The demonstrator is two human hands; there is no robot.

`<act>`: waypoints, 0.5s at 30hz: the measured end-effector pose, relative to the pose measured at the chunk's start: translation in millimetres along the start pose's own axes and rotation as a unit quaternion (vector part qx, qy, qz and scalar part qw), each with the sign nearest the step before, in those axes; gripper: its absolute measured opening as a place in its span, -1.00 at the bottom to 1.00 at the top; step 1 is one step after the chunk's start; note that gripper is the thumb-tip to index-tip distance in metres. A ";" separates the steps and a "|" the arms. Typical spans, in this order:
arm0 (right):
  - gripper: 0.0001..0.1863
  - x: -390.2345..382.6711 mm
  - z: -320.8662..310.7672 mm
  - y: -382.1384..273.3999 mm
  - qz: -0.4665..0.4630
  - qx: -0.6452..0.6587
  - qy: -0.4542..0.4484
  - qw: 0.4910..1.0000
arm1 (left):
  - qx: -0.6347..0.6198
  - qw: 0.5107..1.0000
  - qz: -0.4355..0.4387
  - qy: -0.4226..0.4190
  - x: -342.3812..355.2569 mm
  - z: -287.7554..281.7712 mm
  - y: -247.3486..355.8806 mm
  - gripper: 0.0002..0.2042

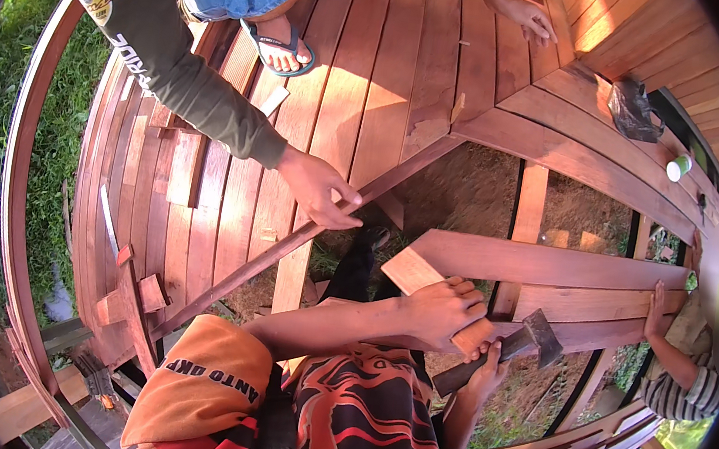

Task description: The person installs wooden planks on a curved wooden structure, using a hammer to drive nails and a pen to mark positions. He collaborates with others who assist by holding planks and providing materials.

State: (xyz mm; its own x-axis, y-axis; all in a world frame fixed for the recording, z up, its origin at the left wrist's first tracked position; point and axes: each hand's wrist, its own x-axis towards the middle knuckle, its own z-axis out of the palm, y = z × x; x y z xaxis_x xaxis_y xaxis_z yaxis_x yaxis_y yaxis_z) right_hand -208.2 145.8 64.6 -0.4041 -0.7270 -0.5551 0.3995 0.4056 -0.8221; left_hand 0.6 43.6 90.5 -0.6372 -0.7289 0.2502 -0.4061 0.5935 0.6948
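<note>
Wooden block (410,271) runs beneath curled fingers (471,310) of the left hand (438,312)

Floorboards: flat reddish-brown wooden boards (384,78), left of straight brown wooden joist (531,199).
Planks: long reddish-brown wooden planks (548,266), across the joist.
Block: short tan wooden block (410,271), in left hand (448,311), at planks' left end.
Tool: dark flared-head hand tool (545,336), in right hand (488,374), right of block.
Upper right: crumpled black plastic bag (634,110), beyond green-and-white cylindrical cup (679,168).

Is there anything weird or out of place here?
Yes: a crumpled black plastic bag and a green and white cup are on the brown wooden boards, upper right. They look like stray litter on bare planks.
</note>
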 end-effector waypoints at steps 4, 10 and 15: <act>-0.76 -3.2 -2.6 -7.4 0.030 0.018 0.009 0.999 | 0.089 0.996 -0.018 0.007 -23.0 12.6 -13.5 -0.42; -0.76 16.5 -12.6 -21.8 0.025 -0.039 -0.056 0.997 | 0.092 0.989 -0.114 0.002 -38.7 -28.1 -29.7 -0.37; -0.73 20.5 -17.3 -26.9 -0.002 -0.115 -0.140 0.983 | 0.144 0.945 -0.291 -0.041 -96.0 -45.6 -21.9 -0.31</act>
State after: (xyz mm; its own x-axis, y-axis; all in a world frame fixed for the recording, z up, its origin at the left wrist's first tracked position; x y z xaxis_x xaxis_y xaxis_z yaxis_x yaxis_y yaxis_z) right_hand -241.4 129.5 73.1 -0.1504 -0.8392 -0.5225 0.1880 0.4946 -0.8485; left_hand 100.5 85.0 82.0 -0.2941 -0.9389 -0.1789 -0.8573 0.1764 0.4837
